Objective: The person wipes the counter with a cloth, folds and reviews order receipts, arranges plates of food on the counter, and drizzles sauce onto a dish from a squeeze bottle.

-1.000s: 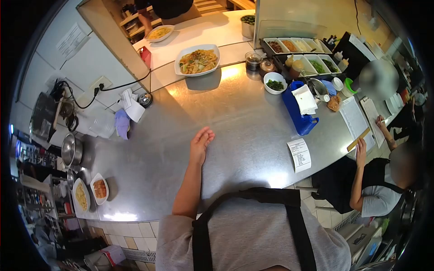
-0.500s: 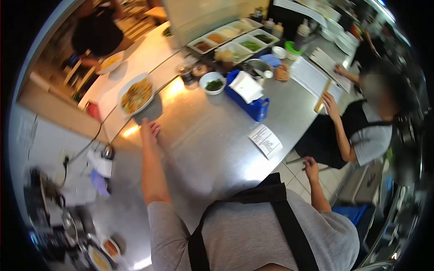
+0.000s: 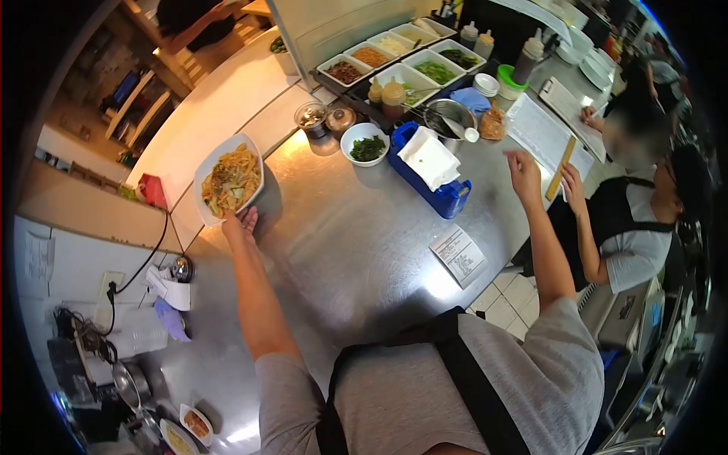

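My left hand (image 3: 242, 225) is at the near rim of a white oval bowl of noodles (image 3: 231, 180), its fingers closed on the edge, with part of them hidden beneath it. My right hand (image 3: 524, 176) is raised above the right side of the counter, fingers curled, and nothing shows in it. Close to it lie a printed sheet (image 3: 529, 125) and a brown packet (image 3: 493, 123). A small white bowl of dark greens (image 3: 365, 145) sits between my hands, beside a blue holder (image 3: 425, 178) with white napkins (image 3: 429, 157). A printed receipt (image 3: 458, 256) lies nearer to me.
Trays of toppings (image 3: 402, 64) line the back, with sauce bottles (image 3: 528, 53) beside them. Glass jars (image 3: 312, 119) stand behind the noodle bowl. At the right, a co-worker (image 3: 629, 220) holds a wooden strip (image 3: 561, 167) over papers. Small dishes (image 3: 196, 423) sit at lower left.
My left hand has reached the noodle bowl and closed on its rim. My right hand has risen from beside my body to above the counter. The person beyond the pass has moved the other bowl out of view.
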{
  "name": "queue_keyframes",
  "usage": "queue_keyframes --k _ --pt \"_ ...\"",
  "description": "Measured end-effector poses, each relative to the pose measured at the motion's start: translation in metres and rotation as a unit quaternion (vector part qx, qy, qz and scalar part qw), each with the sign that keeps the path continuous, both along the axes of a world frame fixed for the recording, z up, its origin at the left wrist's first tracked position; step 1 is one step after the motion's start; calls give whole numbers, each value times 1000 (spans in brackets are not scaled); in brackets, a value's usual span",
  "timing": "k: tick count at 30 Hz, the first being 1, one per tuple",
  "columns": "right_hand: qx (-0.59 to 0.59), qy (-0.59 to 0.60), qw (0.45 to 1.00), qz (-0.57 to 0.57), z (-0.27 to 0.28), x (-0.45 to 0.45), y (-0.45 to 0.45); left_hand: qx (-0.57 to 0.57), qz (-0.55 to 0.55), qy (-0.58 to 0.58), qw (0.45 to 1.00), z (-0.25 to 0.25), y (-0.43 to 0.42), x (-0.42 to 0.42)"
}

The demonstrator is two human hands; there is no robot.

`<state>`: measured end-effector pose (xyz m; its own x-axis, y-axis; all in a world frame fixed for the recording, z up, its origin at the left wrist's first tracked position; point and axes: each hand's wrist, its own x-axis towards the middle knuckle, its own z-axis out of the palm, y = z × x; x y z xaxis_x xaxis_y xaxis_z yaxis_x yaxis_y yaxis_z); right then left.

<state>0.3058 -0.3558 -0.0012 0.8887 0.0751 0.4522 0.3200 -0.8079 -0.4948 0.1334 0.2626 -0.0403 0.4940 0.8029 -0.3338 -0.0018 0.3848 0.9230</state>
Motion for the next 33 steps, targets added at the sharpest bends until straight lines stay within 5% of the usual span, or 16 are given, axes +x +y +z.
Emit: queue_keyframes --k 3,6,9,12,13,14,15,16,19,20,22,23,25,29,31,33 --pt "-76 -66 994 36 14 87 33 -1 -1 -45 999 6 -44 -44" --pt "-169 32 985 31 10 151 51 -23 12 -54 998 16 -92 -93" --pt "-289 3 953 93 -13 190 59 -33 35 -32 998 25 -142 -141" --pt "-274 6 954 121 -30 210 56 -39 53 -12 998 28 -186 -179" --pt "85 190 966 153 -25 202 62 -46 76 -4 996 30 -200 -192" --pt "410 379 814 158 -19 197 67 -43 81 6 996 31 -215 -204" --pt "134 229 939 220 -43 235 45 -38 89 17 995 32 -227 -217" --pt "-132 5 975 178 -68 274 23 -43 102 9 994 32 -239 -228" --pt "-92 -28 991 91 -36 305 -5 -85 97 -1 992 31 -270 -255" --pt "-7 1 993 118 -8 298 -15 -81 106 -1 991 33 -279 -266" --pt "385 66 896 210 43 250 -9 -78 98 1 992 35 -294 -281" --pt "413 73 878 231 96 176 9 -79 102 -9 992 33 -299 -289" --pt "415 9 856 308 116 148 12 -90 88 -15 992 27 -307 -295" --pt "445 187 788 383 143 19 85 -89 75 -51 992 19 -311 -304" --pt "203 74 906 364 129 -54 142 -97 79 -57 991 23 -309 -299" --pt "166 193 871 420 100 -97 195 -93 74 -54 991 27 -304 -297"
